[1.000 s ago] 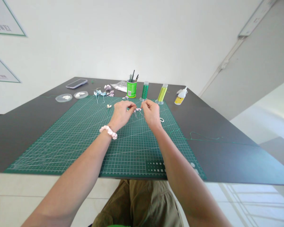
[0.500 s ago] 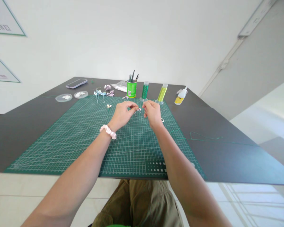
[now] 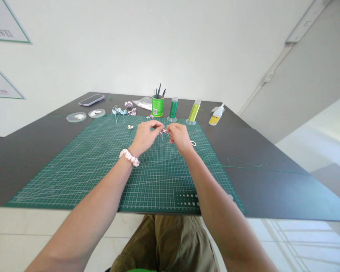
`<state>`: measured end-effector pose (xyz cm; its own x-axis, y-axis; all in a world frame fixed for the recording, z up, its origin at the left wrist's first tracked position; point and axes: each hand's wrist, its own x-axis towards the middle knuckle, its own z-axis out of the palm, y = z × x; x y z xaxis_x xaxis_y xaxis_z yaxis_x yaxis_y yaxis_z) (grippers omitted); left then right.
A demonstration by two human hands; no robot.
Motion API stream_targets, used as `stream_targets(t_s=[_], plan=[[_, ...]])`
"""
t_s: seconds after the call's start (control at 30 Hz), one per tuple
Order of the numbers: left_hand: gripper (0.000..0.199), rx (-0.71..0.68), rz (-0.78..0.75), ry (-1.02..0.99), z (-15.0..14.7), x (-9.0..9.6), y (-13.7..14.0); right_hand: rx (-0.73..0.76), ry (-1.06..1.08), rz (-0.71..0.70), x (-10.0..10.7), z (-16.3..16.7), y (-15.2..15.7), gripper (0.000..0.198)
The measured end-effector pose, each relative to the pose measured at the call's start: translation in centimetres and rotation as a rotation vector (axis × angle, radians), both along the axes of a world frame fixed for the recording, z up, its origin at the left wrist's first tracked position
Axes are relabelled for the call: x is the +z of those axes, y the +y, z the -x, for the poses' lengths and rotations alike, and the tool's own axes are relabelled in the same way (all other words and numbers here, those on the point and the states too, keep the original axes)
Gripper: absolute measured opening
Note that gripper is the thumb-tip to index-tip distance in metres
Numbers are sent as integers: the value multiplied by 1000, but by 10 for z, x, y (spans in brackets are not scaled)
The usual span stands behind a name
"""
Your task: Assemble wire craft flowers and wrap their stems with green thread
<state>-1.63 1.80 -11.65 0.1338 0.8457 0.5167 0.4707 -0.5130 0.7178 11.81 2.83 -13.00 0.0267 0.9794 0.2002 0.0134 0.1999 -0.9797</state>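
Over the far half of the green cutting mat, my left hand pinches a small pinkish-white flower piece with thin wire stems hanging down. My right hand is closed too, thumb and forefinger at the same flower's right side; the fingertips partly hide it. Just right of my right wrist lies a white ring. A small cream flower rests on the mat left of my left hand. Another pale flower piece lies behind it.
Blue wired flowers, purple ones and two shallow dishes stand left. Behind are a green pen can, a green thread spool and a yellow-green one. A glue bottle, loose thread and phone lie around.
My right hand has moved left, bringing its fingertips to the flower piece and close to my left fingers. My left hand has stayed nearly in place.
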Motion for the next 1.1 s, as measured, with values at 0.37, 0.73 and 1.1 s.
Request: stream_targets(t_s=[0.37, 0.73, 1.1], plan=[[15, -12, -3, 75, -3, -5, 1, -46, -254, -124, -3, -1, 2, 23], [16, 67, -12, 85, -2, -3, 1, -28, -227, -156, 3, 0, -2, 24], [14, 146, -6, 45, 1, -1, 2, 20, -130, -171, 7, 0, -8, 24]])
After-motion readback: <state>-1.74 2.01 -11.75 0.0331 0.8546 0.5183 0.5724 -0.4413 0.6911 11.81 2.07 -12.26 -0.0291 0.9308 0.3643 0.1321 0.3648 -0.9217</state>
